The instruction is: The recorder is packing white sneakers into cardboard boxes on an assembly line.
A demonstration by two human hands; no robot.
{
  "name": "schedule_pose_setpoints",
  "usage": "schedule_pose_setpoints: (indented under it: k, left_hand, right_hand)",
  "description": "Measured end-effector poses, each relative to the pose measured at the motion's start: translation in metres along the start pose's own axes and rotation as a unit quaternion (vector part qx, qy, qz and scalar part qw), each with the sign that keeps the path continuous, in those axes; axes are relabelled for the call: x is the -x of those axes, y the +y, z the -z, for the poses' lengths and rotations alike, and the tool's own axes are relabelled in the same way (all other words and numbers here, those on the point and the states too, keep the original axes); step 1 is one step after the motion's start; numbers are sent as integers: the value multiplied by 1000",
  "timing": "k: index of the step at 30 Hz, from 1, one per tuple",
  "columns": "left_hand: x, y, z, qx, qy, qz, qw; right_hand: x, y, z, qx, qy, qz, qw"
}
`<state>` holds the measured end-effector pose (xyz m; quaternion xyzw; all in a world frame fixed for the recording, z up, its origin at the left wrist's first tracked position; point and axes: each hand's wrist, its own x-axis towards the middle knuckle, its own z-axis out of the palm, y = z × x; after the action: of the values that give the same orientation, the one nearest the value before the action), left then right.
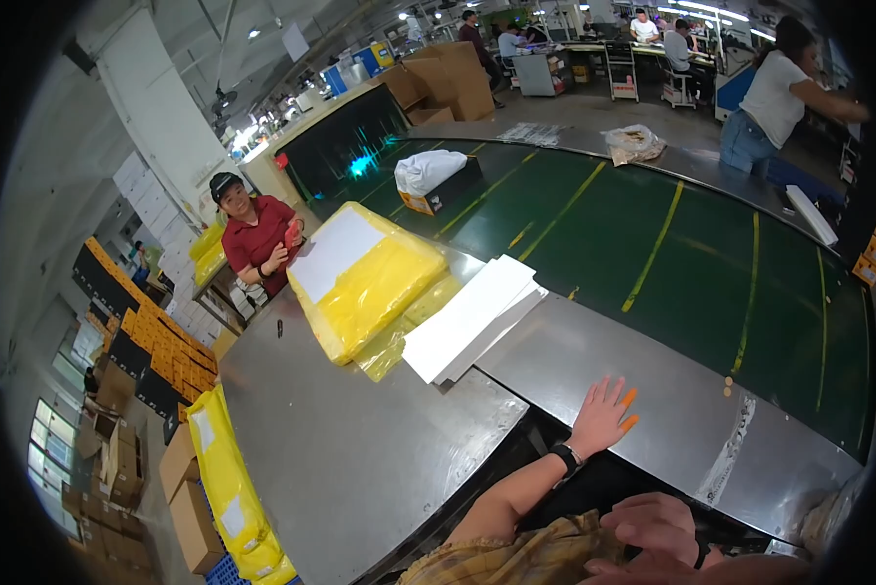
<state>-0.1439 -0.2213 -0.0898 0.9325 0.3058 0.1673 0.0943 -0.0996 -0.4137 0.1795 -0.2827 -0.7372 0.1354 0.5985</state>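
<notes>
Left hand (602, 417) flat, white envelopes (472, 317) beyond

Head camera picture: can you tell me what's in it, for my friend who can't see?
A person's left hand lies flat and open on a steel table beside a curved green conveyor belt, with their right hand low by their body. Yellow plastic parcels and flat white packages lie ahead.

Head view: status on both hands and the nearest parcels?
Left hand open, flat on the steel table. Right hand low by the body, holding nothing visible. White flat parcels and yellow bag ahead, untouched. Nothing between.
</notes>
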Motion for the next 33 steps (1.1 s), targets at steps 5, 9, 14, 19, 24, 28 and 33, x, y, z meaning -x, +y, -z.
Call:
schedule_pose_setpoints:
  k: [5, 9, 14, 19, 24, 28, 33]
  left_hand:
    - [0, 2, 5, -21, -27, 3, 999]
    - [7, -5, -1, -22, 6, 12, 1000]
    - [-2, 2, -2, -15, 8, -6, 1000]
    - [4, 1, 1, -24, -2, 7, 1000]
    - [-2, 2, 1, -71, -66, 9, 995]
    - [6, -3, -3, -35, -15, 9, 999]
    - [-6, 12, -2, 0, -2, -8, 1000]
  right_hand:
    - [-1, 0, 5, 40, -50, 9, 998]
    - [-3, 8, 2, 18, -70, 33, 997]
    - [18, 9, 2, -84, 19, -55, 995]
    - [4, 6, 4, 35, -71, 4, 997]
    - [3, 11, 5, 28, -85, 13, 996]
    - [-1, -9, 1, 23, -29, -40, 999]
    - [19, 9, -3, -29, -6, 65, 997]
